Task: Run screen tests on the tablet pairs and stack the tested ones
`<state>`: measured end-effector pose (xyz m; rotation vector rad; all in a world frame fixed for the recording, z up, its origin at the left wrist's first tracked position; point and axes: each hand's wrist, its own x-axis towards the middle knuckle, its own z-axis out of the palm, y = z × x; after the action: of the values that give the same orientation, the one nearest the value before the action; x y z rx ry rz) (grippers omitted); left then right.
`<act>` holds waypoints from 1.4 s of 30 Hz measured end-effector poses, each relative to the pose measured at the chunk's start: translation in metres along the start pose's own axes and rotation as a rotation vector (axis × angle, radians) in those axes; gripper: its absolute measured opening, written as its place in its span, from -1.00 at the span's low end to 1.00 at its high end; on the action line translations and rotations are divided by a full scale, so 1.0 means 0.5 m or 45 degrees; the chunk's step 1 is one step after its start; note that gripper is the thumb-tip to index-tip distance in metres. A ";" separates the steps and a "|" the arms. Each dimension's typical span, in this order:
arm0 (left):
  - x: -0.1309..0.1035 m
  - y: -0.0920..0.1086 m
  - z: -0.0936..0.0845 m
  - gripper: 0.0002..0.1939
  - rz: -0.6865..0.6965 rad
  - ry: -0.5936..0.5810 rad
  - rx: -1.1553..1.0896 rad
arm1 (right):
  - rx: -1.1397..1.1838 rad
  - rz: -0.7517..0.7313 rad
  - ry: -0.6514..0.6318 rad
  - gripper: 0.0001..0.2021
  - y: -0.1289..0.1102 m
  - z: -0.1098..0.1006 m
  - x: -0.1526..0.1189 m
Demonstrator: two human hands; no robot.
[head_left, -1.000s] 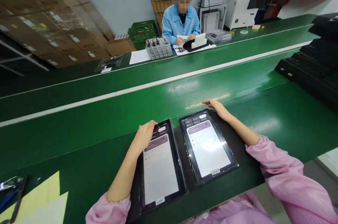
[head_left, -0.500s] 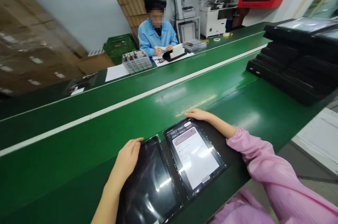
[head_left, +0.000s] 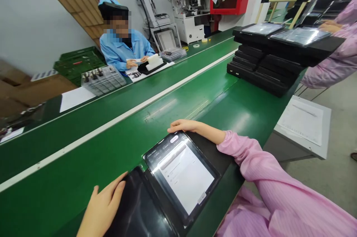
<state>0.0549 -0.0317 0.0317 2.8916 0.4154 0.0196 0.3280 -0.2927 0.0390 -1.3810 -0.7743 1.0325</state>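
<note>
A black tray [head_left: 225,151] on the green bench carries two tablets side by side. The right tablet [head_left: 186,177] is lit with a white screen; the left tablet [head_left: 139,207] is dark and runs out of the bottom of the view. My right hand [head_left: 182,126] curls over the far edge by the lit tablet, its fingertips partly hidden. At the far left corner, beside the dark tablet, my left hand [head_left: 104,203] grips the edge, thumb apart from the fingers.
Stacked black trays [head_left: 264,66] with tablets on top stand at the right. A person in blue [head_left: 122,43] sits across the bench [head_left: 167,106]. Another person's pink sleeve [head_left: 326,73] and a white side table [head_left: 304,121] are further right.
The view has swung to the right, so the bench scene sits further left. The tray and both hands sit lower and further left in view. Both hands remain at the tray's far edge.
</note>
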 end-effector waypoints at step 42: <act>-0.099 -0.034 -0.118 0.28 0.103 -0.614 -0.203 | -0.606 0.085 -0.021 -0.47 0.018 -0.002 0.002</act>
<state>0.0002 -0.0169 0.0863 2.6314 0.1951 -0.5892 0.3281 -0.2933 0.0298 -1.8129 -1.0362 0.9461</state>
